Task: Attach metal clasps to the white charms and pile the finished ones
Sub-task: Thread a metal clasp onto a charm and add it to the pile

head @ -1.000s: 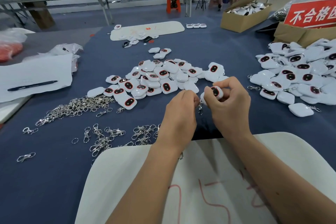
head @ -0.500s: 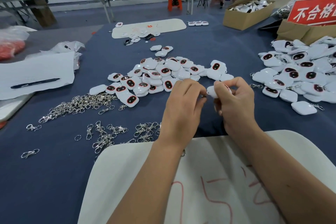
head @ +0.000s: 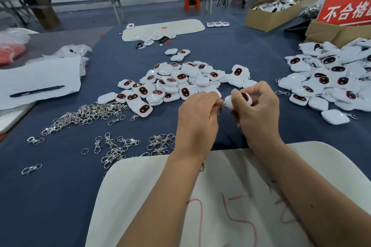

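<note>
Hidden or unclear: the clasp point(head: 220, 108) shows only as a glint between the two hands; its shape and whether it is hooked on cannot be told. Left fingertips are curled under, out of sight. The right pile point(head: 329, 82) and the red sign point(head: 347, 9) are cut off at the frame edge. Red marks on the white board point(head: 230, 196) are partly covered by the forearms.

Hands: left hand point(head: 197, 120) curled, pinching the clasp at the charm's left edge. Right hand point(head: 259, 110) curled round one charm point(head: 237, 99), thumb and forefinger on its dark oval face, held just above the blue cloth point(head: 60, 196).

Counts: one charm in hand; middle pile point(head: 172, 84) of several dozen charms, too overlapped to count; right pile likewise, some with clasps already on. Loose clasps: one dense heap point(head: 86, 114) at left, a scatter point(head: 120, 146) nearer the board, too tangled to count.

Around: one pen point(head: 37, 91) on paper point(head: 40, 80) at far left; two cardboard boxes point(head: 271, 14) at far right, the nearer one behind the sign; a second white board point(head: 163, 28) at the far end with small parts on it; three charms point(head: 218, 24) in a row beside it.
</note>
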Tool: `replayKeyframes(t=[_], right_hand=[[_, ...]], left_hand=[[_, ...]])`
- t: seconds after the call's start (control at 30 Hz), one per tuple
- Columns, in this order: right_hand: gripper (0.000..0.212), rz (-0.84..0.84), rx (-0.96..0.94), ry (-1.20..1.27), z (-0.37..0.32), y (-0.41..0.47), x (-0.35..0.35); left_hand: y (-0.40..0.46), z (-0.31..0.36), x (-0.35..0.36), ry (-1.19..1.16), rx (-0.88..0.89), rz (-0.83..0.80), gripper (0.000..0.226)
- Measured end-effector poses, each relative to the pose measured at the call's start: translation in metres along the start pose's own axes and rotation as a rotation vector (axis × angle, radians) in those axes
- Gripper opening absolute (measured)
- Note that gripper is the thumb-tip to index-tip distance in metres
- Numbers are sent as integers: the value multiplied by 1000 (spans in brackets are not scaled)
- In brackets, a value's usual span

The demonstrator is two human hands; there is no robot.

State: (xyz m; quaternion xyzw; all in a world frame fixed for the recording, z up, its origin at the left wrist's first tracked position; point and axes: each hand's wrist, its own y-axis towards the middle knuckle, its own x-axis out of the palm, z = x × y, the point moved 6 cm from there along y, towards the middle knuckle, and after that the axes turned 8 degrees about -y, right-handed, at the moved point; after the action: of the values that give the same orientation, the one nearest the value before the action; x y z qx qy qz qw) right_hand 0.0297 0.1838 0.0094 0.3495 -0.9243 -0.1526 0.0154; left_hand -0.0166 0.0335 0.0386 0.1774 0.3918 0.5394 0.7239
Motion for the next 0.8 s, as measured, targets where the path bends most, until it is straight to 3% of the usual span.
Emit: replayKeyframes(t=[0.3,0.57,0.67,0.8], right_hand=[[27,26,-68,-90,-5,-4,-1],[22,-116,123,178,10,6,6],[8,-192,120,220,10,7,11],[1,-243,128,267,12,7,16]], left_hand=[[-1,-1,9,90,-48,-59,22],[-6,-21,12,-459,-458,63,18],[-8,-32,5,-526,-572,162,14],[-8,-37,5,-652,-653,177,15]])
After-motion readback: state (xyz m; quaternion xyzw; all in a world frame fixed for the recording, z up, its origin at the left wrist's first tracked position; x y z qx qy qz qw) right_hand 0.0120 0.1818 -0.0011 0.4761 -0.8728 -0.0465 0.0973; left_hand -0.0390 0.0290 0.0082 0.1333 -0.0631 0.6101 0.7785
